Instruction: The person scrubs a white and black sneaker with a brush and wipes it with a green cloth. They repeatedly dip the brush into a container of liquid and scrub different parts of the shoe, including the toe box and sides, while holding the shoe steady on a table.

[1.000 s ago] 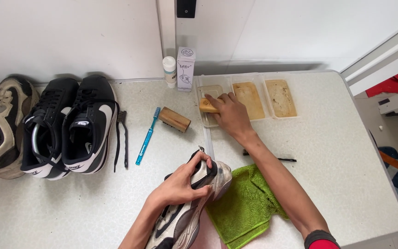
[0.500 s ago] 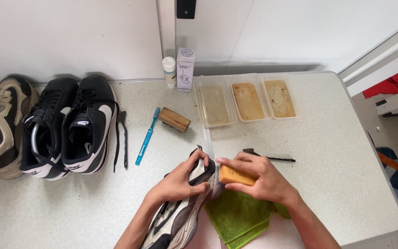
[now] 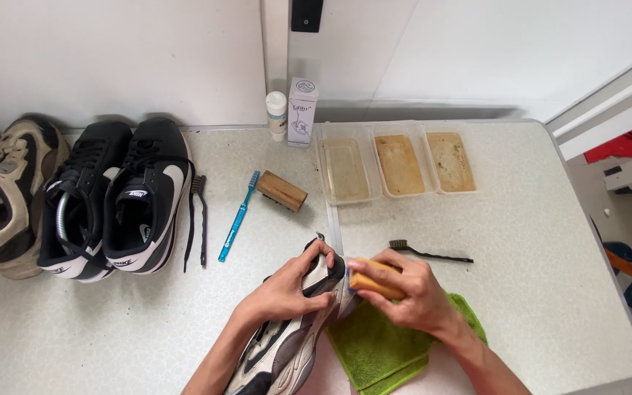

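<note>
My left hand [image 3: 290,289] grips a grey, white and black sneaker [image 3: 287,344] near its toe, holding it tilted above the table's near edge. My right hand [image 3: 407,292] is closed around a wooden-backed brush [image 3: 374,280], pressed against the side of the sneaker's toe. Under the right hand lies a green cloth [image 3: 382,347]. Three rectangular plastic trays [image 3: 396,164] with brownish liquid stand in a row at the back of the grey table [image 3: 535,241].
A pair of black-and-white sneakers [image 3: 115,197] and a worn beige shoe [image 3: 9,190] sit at the left. A black lace [image 3: 199,219], a blue toothbrush [image 3: 239,216], a wooden brush [image 3: 281,192], a thin black brush [image 3: 426,253], a small bottle [image 3: 277,115] and box [image 3: 301,113] lie nearby.
My right hand left the left tray with the wooden brush, came back toward me and now holds the brush against the sneaker's toe. The left hand kept hold of the sneaker.
</note>
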